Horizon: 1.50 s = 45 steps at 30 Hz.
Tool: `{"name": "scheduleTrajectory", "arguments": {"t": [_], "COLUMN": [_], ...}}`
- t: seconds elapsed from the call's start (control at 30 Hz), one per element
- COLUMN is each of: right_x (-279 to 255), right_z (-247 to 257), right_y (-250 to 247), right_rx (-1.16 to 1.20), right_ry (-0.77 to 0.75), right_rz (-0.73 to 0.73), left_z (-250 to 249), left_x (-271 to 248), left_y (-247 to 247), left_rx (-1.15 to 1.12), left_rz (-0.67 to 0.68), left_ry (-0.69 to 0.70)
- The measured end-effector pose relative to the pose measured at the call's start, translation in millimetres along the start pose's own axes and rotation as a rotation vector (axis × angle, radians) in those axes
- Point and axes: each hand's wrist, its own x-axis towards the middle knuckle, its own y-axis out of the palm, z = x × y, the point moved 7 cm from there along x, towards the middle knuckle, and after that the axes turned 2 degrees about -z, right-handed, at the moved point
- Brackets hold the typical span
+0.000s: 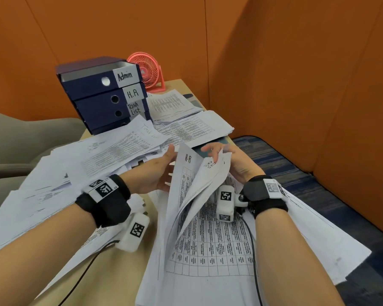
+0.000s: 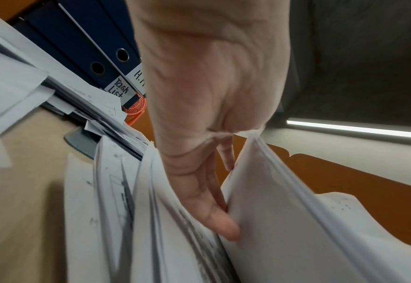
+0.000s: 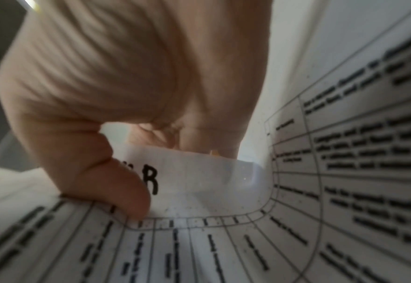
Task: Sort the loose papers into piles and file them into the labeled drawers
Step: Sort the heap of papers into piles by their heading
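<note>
We pinch the lifted H.R sheets (image 1: 187, 173) with our right hand (image 1: 228, 160), thumb on top; our left hand (image 1: 157, 173), fingers straight, presses their underside.

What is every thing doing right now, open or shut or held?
Admin drawer: pulled out, open.
H.R drawer: shut.
Task List drawer: shut.
H.R sheet: lifted, bent.
Left hand: parting sheets.
Right hand: pinching raised sheets.
Pink fan: upright.
</note>
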Motion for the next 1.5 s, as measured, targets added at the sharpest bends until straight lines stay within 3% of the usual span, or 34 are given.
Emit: {"name": "scheduleTrajectory", "arguments": {"t": [0.13,0.47,0.87,1.1,1.27,1.5], "right_x": [-2.0,-3.3,0.1,5.2,0.3,-0.2], "right_z": [3.5,-3.5,-6.0,-11.5,-6.1,-9.6], "right_y": [1.1,1.0,-3.2,-7.9,-1.3,-4.2], "right_rx": [-0.007,0.018,0.021,0.021,-0.037,-0.035], "right_ry": [-0.043,0.041,0.026,0.015,0.004,0.052], "right_rz": [-0.003,0.015,-0.038,-0.045,0.011,-0.017], "left_z": [-2.8,-18.5,-2.4,-10.2,-5.1,-6.9], "left_x": [-3.4,-9.6,1.8,-4.7,-3.0,1.2], "left_y": [9.1,20.0,-1.7,17.8,22.8,25.8], "left_rx": [0.060,0.263,0.032,0.211,0.414,0.364], "left_rz": [0.035,0.070,-0.089,0.090,0.147,0.153], "left_ry": [0.017,0.097,-0.017,0.038,0.033,0.078]}}
